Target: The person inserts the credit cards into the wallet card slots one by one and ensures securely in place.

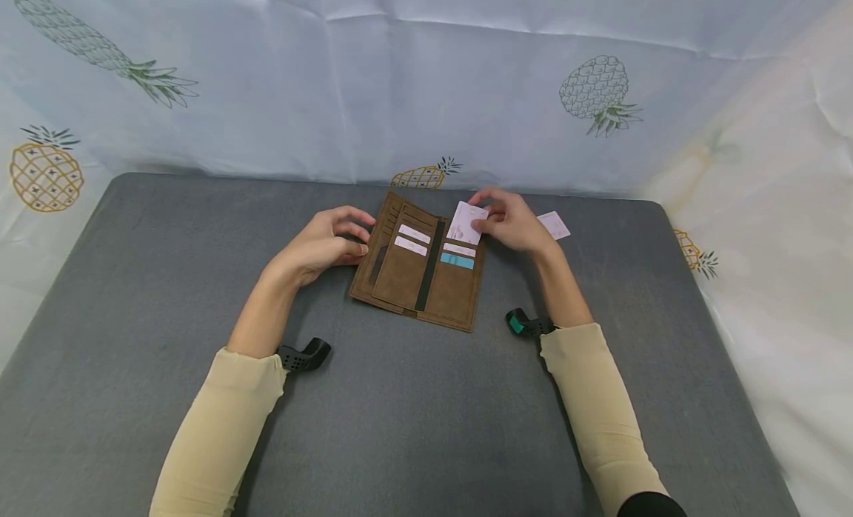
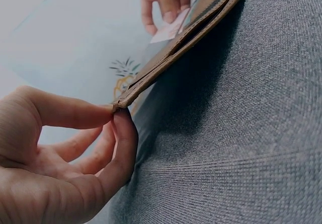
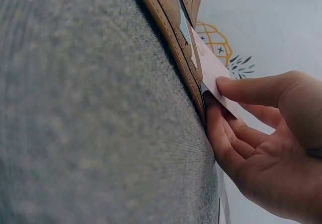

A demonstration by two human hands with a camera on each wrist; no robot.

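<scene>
A brown wallet (image 1: 400, 280) lies unfolded on the grey table, with several cards in its slots, among them a blue card (image 1: 457, 261). My left hand (image 1: 326, 243) pinches the wallet's left edge between thumb and forefinger; the left wrist view shows that edge raised off the cloth. At the wallet's upper right, my right hand (image 1: 509, 222) holds a pale pink card (image 1: 466, 222) between thumb and fingers. In the right wrist view, the card's lower part (image 3: 204, 53) meets the slots on the wallet's right half; how deep it sits cannot be seen.
Another pink card (image 1: 554, 224) lies on the table just right of my right hand. Behind the table's far edge hangs a white curtain (image 1: 426, 95) printed with pineapples. Black wrist mounts (image 1: 305, 354) stick out from both sleeves near the tabletop (image 1: 400, 421).
</scene>
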